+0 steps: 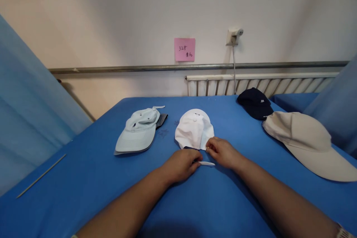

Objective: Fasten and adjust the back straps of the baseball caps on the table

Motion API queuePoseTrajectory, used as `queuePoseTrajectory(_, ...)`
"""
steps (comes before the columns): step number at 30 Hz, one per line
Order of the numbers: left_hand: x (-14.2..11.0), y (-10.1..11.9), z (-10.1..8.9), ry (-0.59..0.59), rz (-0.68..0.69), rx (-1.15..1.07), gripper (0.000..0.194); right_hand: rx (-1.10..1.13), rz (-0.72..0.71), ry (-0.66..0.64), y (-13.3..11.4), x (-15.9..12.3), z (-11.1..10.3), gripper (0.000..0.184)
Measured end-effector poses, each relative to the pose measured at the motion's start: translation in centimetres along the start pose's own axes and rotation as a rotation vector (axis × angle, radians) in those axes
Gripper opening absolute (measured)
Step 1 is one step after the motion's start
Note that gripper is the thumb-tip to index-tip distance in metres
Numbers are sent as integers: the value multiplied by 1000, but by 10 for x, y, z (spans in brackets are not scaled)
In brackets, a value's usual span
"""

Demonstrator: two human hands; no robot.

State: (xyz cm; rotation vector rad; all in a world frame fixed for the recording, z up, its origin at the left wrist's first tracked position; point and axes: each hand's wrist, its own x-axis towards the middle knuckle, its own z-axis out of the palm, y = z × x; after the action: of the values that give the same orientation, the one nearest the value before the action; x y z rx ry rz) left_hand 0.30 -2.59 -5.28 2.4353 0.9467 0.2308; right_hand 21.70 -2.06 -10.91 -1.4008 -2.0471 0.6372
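Observation:
A white cap (194, 128) lies on the blue table (92, 178) right in front of me, its back toward me. My left hand (181, 164) is curled and pinches the cap's thin white strap (206, 163), which sticks out to the right on the cloth. My right hand (223, 152) is closed too, its fingers gripping the cap's near right edge. Both forearms rest on the table.
A pale grey-white cap (138, 132) lies left of the white one. A dark navy cap (255, 103) and a large beige cap (306, 141) sit at the right. A thin stick (41, 175) lies at the left edge. Blue fabric hangs on both sides; a radiator (259, 85) stands behind.

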Motion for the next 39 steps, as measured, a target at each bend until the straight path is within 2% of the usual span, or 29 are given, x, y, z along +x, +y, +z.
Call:
queuePoseTrajectory(4, 0, -1, 1, 12, -10, -19, 17, 309, 98, 25, 19, 5, 6, 10)
queuePoseTrajectory(6, 0, -2, 1, 24, -7, -41, 17, 379, 94, 10, 23, 6, 7, 11)
queuePoseTrajectory(13, 0, -3, 0, 24, 12, -45, 15, 133, -36, -127, 13, -2, -5, 31)
queuePoseTrajectory(20, 0, -3, 2, 45, 2, -67, 17, -30, -48, -122, 0, -5, -13, 19)
queuePoseTrajectory(24, 0, -3, 2, 48, -5, -58, 18, -19, -24, -135, -3, -7, -16, 26)
queuePoseTrajectory(32, 1, -5, 2, 44, 14, -44, 18, 6, 7, -146, -4, -4, -18, 14)
queuePoseTrajectory(36, 0, -4, 1, 41, 15, -53, 18, 50, 40, -126, -2, -4, -16, 14)
queuePoseTrajectory(39, 0, -4, -1, 38, -4, -48, 19, 94, 1, -105, 0, -4, -13, 21)
